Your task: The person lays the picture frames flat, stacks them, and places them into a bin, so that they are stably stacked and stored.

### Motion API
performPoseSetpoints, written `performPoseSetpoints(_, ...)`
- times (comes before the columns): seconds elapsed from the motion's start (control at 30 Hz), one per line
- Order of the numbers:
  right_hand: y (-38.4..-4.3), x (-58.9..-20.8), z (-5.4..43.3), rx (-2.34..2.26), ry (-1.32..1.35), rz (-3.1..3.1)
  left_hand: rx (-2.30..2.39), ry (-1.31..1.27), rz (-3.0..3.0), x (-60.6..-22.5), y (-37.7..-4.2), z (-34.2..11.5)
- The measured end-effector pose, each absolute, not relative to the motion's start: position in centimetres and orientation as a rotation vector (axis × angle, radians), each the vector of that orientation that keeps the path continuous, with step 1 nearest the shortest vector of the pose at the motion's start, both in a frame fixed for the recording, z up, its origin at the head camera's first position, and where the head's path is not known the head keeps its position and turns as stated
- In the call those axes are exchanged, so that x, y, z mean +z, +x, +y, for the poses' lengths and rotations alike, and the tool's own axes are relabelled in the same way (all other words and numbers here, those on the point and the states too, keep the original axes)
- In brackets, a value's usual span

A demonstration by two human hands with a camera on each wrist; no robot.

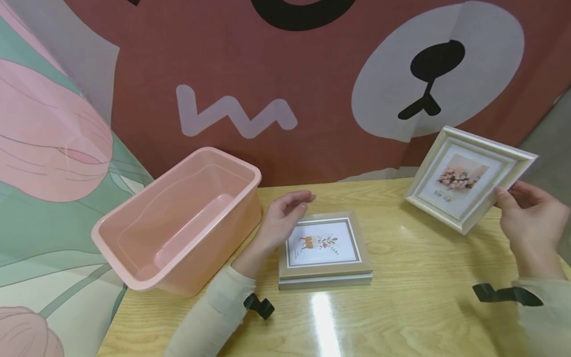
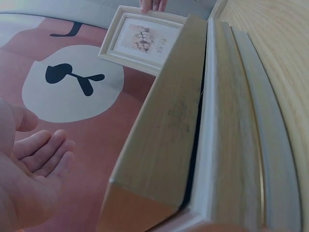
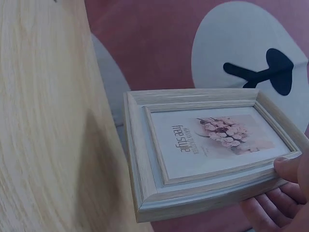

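Observation:
My right hand (image 1: 533,223) grips a pale wood picture frame (image 1: 468,178) by its right side, thumb on the front and fingers behind. The frame is tilted above the table's right side, and its insert with pink flowers and "free style" lettering shows in the right wrist view. My left hand (image 1: 285,213), fingers relaxed and holding nothing, is at the upper left corner of a stack of picture frames. The top frame (image 1: 363,248) has a white insert with an orange-brown figure and leafy sprigs. Under it lies a lower frame (image 1: 325,283), its edge showing.
A pink plastic bin (image 1: 214,238) stands on the left side of the wood-grain table (image 1: 401,307), behind my left forearm. A cloth with a large bear face (image 1: 312,74) hangs at the table's back edge. Black bands (image 1: 258,306) are on both wrists.

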State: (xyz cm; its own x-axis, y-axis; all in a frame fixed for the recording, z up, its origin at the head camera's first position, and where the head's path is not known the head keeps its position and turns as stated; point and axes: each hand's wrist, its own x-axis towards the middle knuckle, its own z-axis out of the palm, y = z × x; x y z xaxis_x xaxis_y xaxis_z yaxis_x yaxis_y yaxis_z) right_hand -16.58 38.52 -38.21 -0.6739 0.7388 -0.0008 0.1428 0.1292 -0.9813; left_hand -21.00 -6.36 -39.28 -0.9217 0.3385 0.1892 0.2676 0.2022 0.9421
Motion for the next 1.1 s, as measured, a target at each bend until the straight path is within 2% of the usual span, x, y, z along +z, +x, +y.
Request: performPoseSetpoints(1.1, -15.4, -35.2, 34.5, 1.415, -0.694, -2.085, 1.827, 0.628, 2.406, -39.1, -21.0, -6.3)
